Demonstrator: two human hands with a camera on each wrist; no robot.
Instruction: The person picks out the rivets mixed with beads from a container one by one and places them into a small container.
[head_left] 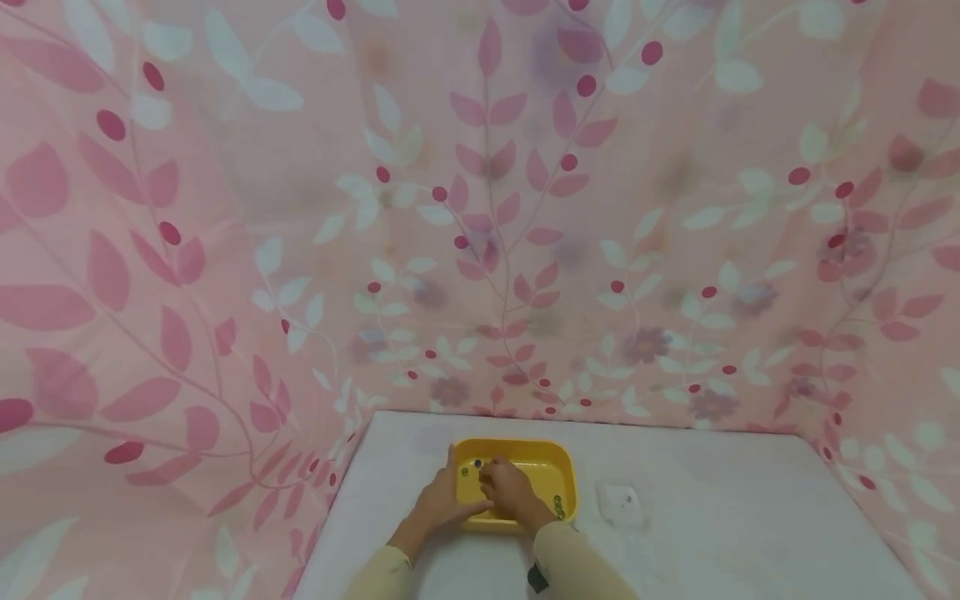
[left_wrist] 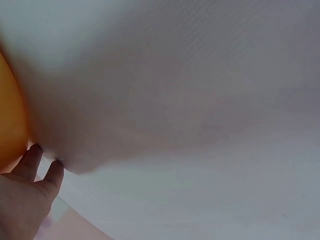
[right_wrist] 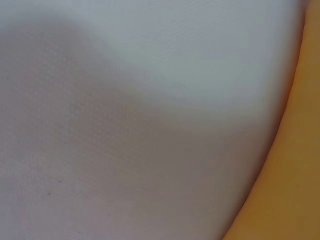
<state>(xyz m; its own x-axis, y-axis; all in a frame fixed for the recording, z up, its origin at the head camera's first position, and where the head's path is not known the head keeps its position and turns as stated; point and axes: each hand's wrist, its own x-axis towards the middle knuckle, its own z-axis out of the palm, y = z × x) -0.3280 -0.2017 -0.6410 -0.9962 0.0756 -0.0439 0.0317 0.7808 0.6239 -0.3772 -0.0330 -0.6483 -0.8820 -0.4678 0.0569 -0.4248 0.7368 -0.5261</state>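
A yellow plastic tray (head_left: 558, 458) stands on the white table, with several small glass marbles (head_left: 558, 505) in its right front corner. Two more marbles (head_left: 465, 472), one of them darker, lie near its left end. My left hand (head_left: 438, 500) holds the tray's left front corner, fingers along the outer wall and thumb over the front rim. In the left wrist view, two fingertips of it show beside the tray's wall (left_wrist: 10, 110). Inside the tray, my right hand (head_left: 510, 487) reaches down with bent fingers near the left marbles; I cannot tell whether it pinches one.
To the right of the tray, a small clear plastic container (head_left: 621, 505) sits on the white table (head_left: 720, 500), with one small round thing in it. Pink leaf-patterned fabric (head_left: 495, 250) hangs behind the table and at both sides.
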